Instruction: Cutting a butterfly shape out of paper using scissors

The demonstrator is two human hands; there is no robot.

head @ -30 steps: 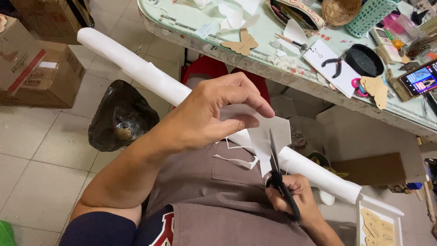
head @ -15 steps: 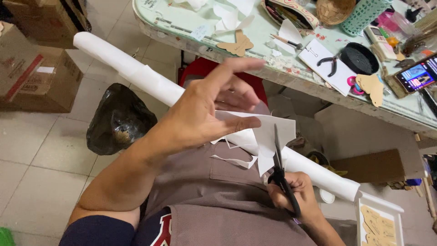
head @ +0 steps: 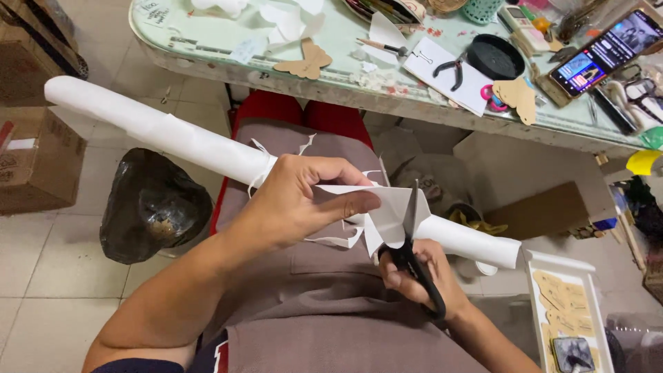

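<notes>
Over the lap, in the head view, a folded white paper piece (head: 387,207) is pinched by the left hand (head: 304,200), thumb and fingers clamped together on its near edge, just in front of the long white paper roll (head: 173,141) that lies across the thighs. Black-handled scissors (head: 412,255) are gripped by the right hand (head: 414,276), fingers closed through the loops, the blades raised upright and bitten into the paper's right side. For a clean cut, the paper is best kept taut and turned into the blades by the left hand, rather than the scissors being swung; short bites would seem wise, since thin curled offcuts (head: 338,240) already hang under the piece, against the roll, and could snag.

Now the containers. Beyond the roll, on the pale green table (head: 207,41), a round black dish (head: 494,56) is seen, its contents too dark to tell. Right of the roll's far end, a white tray (head: 535,276) is loaded with tan cardboard cutouts (head: 559,304). Left of the roll, a black bag (head: 152,207) sits bunched on the floor, and a brown cardboard box (head: 34,166) stands beside it; what is held inside either cannot be told.
</notes>
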